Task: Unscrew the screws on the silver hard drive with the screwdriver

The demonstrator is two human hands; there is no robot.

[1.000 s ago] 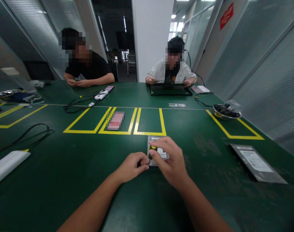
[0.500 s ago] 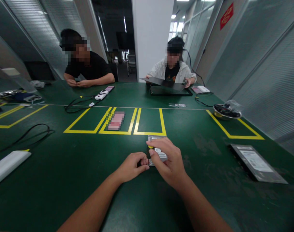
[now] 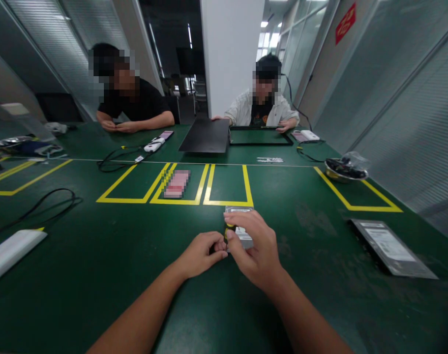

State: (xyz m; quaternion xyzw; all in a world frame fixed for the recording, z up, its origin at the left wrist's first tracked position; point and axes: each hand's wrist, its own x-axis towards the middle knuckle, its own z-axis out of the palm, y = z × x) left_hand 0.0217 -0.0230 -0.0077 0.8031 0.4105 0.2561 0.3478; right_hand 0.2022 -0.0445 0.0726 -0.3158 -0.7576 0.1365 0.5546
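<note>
Working a small yellow-capped tool (image 3: 230, 229) at the near left corner of a hard drive (image 3: 239, 227) is, as I read it, the step in hand. My right hand (image 3: 255, 250) is curled over the drive with thumb and forefinger pinching the tool's top; my left hand (image 3: 201, 253) is closed, fingertips gathered at the tool's lower end, though I cannot tell what they grip there. The drive lies flat on the green table (image 3: 98, 265), just this side of a yellow-taped box (image 3: 228, 186).

Next, I judge, the tool must stay upright and seated while the drive is kept from sliding on the mat.

An anti-static bag (image 3: 391, 248) lies well apart to my right, a metal bowl (image 3: 345, 170) beyond it, a white bar (image 3: 12, 250) and a black cable (image 3: 50, 201) to my left. Across the table two seated people work; one rests a hand on a dark panel (image 3: 206, 136) beside a black frame (image 3: 259, 136). Glass partitions line both sides of the room.
</note>
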